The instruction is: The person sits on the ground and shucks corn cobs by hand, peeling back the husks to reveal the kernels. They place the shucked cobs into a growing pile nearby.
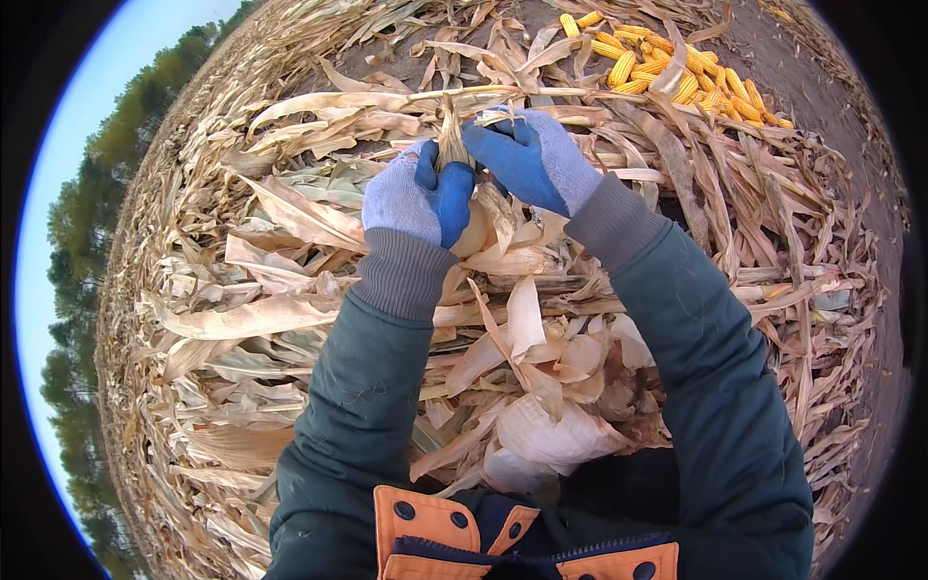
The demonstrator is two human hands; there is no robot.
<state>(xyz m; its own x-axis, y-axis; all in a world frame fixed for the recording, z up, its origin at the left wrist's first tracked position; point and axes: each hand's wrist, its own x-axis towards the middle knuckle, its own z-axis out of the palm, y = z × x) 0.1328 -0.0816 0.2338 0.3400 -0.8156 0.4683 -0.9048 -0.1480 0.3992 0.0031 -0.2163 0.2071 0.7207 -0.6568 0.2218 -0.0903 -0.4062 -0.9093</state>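
My left hand [420,192], in a blue-and-lilac work glove, grips a dry corn husk [453,141] whose narrow tip points away from me. The thumb presses on the husk's near side, and pale husk leaves [475,228] hang below the fist. Close to the right of the tip is my right hand [533,156], gloved alike, with its fingers curled and its thumb beside the husk. Small dry husk shreds lie across its fingers. Whether those fingers pinch anything is hidden, and no kernels show at the left hand.
Dry corn stalks and leaves [246,319] form a thick layer under and around my hands. A long stalk [406,98] crosses just beyond them. Husked yellow corn ears [681,72] lie heaped at the upper right, beside bare soil [790,65]. Opened husks [551,428] lie near my body.
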